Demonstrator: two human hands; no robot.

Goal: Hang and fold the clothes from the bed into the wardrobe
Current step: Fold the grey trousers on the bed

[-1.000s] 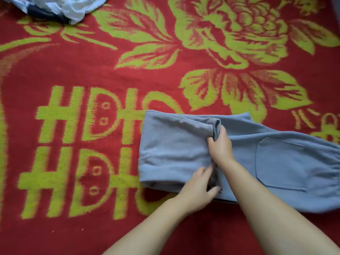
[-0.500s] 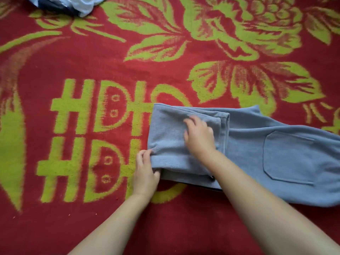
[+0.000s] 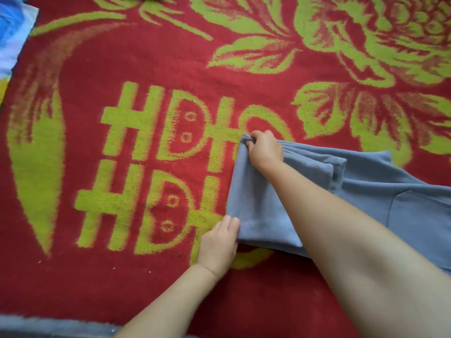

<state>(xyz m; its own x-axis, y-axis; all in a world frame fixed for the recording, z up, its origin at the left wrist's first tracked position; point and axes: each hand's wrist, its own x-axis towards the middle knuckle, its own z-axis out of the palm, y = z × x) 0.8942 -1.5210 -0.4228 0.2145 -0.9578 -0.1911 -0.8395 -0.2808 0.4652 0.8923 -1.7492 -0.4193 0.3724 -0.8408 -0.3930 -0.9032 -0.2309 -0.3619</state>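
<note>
Grey-blue sweatpants [image 3: 366, 191] lie partly folded on the red and green bed blanket [image 3: 122, 57], their legs doubled over towards the pocketed seat at the right. My right hand [image 3: 264, 148] grips the far left corner of the folded edge, fingers curled into the cloth. My left hand [image 3: 219, 242] holds the near left corner of the same fold, its fingers tucked at the edge of the fabric. The wardrobe is out of view.
A white and blue piece of fabric [image 3: 12, 35] shows at the upper left edge. A grey strip [image 3: 53, 325] runs along the bottom left, at the bed's near edge. Bare blanket stretches to the left of the pants.
My right hand slid from the middle of the fold up to its far left corner and took hold there. My left hand stayed at the near corner. The camera dipped lower.
</note>
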